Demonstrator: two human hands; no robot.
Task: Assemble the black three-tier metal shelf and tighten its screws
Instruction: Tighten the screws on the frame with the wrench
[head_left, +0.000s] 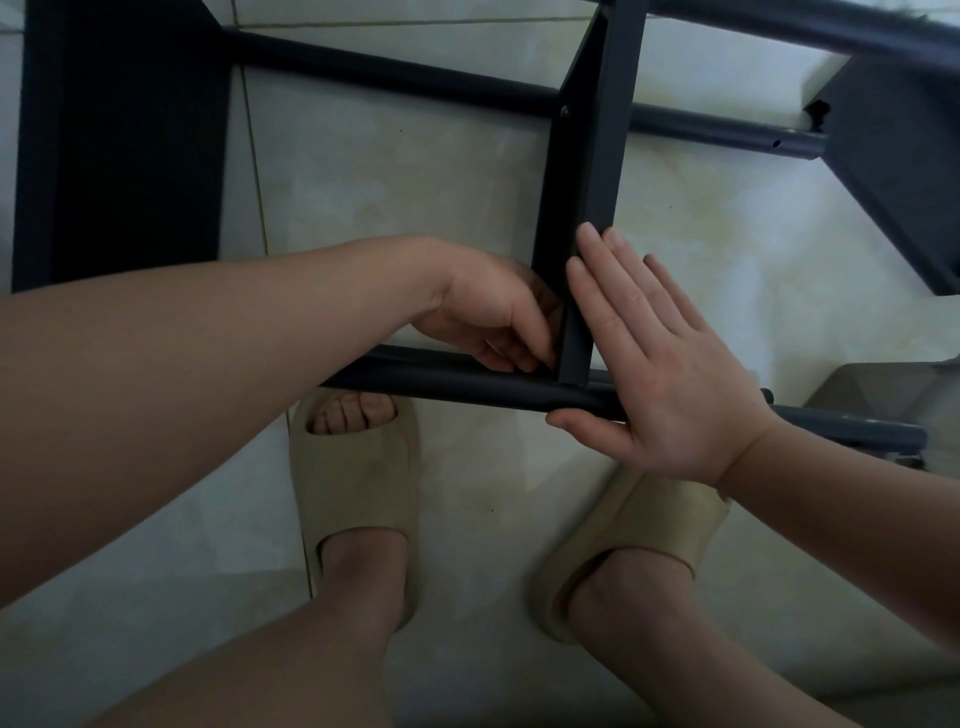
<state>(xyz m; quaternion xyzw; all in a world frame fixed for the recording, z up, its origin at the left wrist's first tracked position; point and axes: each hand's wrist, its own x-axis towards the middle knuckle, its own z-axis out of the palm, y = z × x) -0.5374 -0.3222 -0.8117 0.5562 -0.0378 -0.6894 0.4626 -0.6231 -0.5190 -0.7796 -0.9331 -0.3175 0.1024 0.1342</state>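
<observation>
Head: right hand fingers straight against shelf panel; left hand fingers pinching its corner.

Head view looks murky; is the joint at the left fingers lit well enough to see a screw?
Head view: dim overall, no glare; the left hand shades where flat bar meets tube, so no screw is discernible there. Head view, edges: wide-angle bends the tube; the right hand reads sharp.

single head-worn wide-angle view, aimed almost straight down past both forearms. sits close on the left hand and right hand at the shelf frame. slippers and tiled floor lie farther below.
</observation>
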